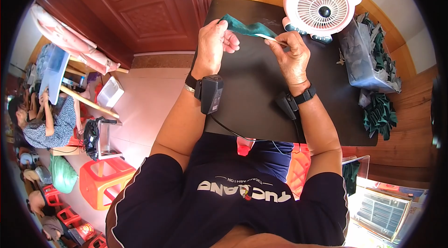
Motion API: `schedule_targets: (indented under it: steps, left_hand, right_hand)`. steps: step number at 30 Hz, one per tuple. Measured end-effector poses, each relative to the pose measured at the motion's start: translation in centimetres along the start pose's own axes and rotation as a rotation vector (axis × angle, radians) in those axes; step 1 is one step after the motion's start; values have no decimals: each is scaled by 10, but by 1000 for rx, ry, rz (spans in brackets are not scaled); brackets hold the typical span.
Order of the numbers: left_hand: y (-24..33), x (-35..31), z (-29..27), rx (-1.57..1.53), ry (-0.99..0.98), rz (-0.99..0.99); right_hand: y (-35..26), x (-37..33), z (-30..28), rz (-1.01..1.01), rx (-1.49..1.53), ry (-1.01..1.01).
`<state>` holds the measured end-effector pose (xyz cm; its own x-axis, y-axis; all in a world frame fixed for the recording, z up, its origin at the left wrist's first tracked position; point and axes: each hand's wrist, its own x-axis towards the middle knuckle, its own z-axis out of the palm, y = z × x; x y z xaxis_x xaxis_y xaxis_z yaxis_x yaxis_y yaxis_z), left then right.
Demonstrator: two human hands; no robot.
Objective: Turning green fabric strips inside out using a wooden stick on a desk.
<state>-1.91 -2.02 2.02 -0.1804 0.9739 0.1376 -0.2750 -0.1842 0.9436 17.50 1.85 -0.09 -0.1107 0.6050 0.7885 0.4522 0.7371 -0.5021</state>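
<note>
A dark green fabric strip (252, 29) is stretched between my two hands above the far part of the black table (252, 94). It sags a little and twists, and a pale underside or edge shows near its right end. My left hand (213, 46) pinches the left end between thumb and index finger, with the other fingers loosely curled below. At the right end, my right hand (291, 56) grips the strip between thumb and fingertips. Each wrist wears a black strap with a small black device, and cables run from them.
A pink-and-white fan (322, 10) stands at the table's far right. Beside it, a clear plastic bin (361, 61) holds green and grey fabric pieces, and a green pleated bundle (379, 115) lies nearer. Left are an orange stool (105, 178) and a seated person (51, 126).
</note>
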Motion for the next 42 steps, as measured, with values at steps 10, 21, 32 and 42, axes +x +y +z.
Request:
schedule_targets:
  steps: [10, 21, 32, 42]
  left_hand:
    - [-1, 0, -7, 9, -20, 5]
    - [0, -12, 7, 163, -45, 212]
    - [-2, -14, 12, 138, -91, 224]
    - [2, -9, 9, -107, 236, 392]
  right_hand:
    - [1, 2, -3, -15, -14, 5]
    - [-4, 4, -6, 35, 8, -22]
    - [6, -3, 2, 368, 311, -127]
    - [0, -4, 1, 486, 440, -244]
